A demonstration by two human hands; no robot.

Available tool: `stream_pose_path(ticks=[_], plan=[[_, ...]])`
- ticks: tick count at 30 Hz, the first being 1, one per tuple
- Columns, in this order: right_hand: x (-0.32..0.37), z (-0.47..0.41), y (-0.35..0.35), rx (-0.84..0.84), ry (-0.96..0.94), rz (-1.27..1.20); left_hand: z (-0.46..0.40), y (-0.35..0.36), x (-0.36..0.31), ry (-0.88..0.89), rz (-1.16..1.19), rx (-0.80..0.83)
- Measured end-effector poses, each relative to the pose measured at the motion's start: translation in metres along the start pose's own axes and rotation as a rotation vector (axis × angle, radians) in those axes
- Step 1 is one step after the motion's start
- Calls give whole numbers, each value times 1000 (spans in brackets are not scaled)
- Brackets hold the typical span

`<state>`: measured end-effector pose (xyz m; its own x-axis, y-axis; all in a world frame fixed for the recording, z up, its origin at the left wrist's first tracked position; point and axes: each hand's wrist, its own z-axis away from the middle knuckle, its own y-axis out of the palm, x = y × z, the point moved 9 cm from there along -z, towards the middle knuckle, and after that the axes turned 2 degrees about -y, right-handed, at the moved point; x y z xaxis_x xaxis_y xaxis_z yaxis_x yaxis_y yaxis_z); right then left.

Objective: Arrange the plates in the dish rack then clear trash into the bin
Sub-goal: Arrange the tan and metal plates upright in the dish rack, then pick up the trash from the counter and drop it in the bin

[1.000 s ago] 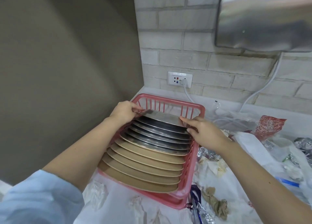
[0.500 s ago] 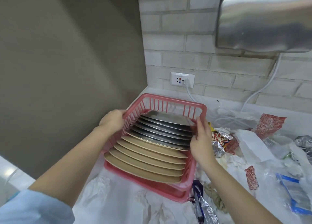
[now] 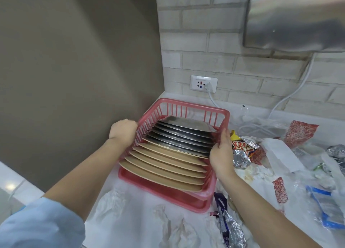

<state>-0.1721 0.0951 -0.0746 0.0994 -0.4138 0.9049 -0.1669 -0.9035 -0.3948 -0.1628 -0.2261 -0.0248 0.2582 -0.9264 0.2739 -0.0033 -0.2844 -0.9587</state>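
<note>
Head view, left hand [image 3: 122, 133] gripping dish rack [image 3: 186, 105] left rim, right hand [image 3: 221, 155] clasping right rim

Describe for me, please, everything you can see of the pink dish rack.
The pink dish rack is a rectangular plastic basket with slatted walls and a rounded rim, apparently sitting in a matching pink tray. It stands on the white counter in the corner by the wall. It holds a leaning row of plates, tan ones nearer, dark metal ones behind. The left hand grips its left rim and the right hand its right side.
</note>
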Motion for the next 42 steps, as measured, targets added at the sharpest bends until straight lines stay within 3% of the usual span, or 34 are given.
stream_pose_path(ticks=[8,17,26,35,38,42], plan=[[-2,-3,0,20,11,10,4,1,-1,2,27,11],[10,8,-11,-58,-18,69,30,5,14,31,419,23],[34,55,-21,-89,2,112,63,-4,27,-23,424,-139],[47,140,-33,-76,-178,-151,156,13,57,-233,782,-337],[34,168,-27,22,-204,-200,181,43,48,-318,796,-255],[7,198,-11,164,-203,-110,204,87,18,-222,559,-42]])
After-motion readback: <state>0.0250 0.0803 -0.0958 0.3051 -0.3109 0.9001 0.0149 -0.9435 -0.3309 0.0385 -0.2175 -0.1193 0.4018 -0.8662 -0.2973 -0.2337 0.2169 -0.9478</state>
